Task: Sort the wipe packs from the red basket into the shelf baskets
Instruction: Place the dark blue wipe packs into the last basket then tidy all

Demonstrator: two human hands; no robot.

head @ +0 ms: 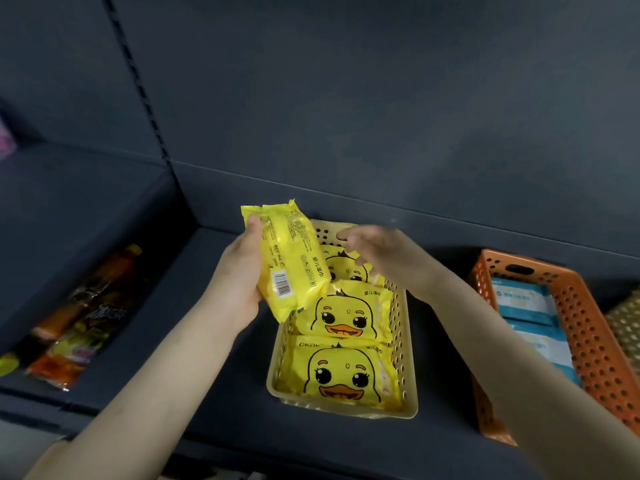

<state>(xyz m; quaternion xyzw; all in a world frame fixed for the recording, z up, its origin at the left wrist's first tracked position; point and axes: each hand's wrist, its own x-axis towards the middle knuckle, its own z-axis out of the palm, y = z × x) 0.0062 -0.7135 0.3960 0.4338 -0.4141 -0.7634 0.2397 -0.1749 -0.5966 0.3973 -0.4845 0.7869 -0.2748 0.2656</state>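
My left hand (239, 271) grips a yellow wipe pack (289, 258), its back with the barcode facing me, tilted above the left rim of the yellow shelf basket (408, 344). Three yellow duck-print packs lie in that basket: one at the front (346, 372), one in the middle (346, 317), one at the back (346, 268) partly hidden. My right hand (372, 251) hovers over the basket's far end with fingers loosely bent, holding nothing. An orange basket (588, 344) to the right holds blue and white wipe packs (530, 313). The red basket is out of view.
The baskets stand on a dark shelf (221, 375) with a dark back wall. Orange and yellow snack packets (76, 327) lie on the neighbouring shelf to the left. A beige perforated basket (627, 327) shows at the right edge.
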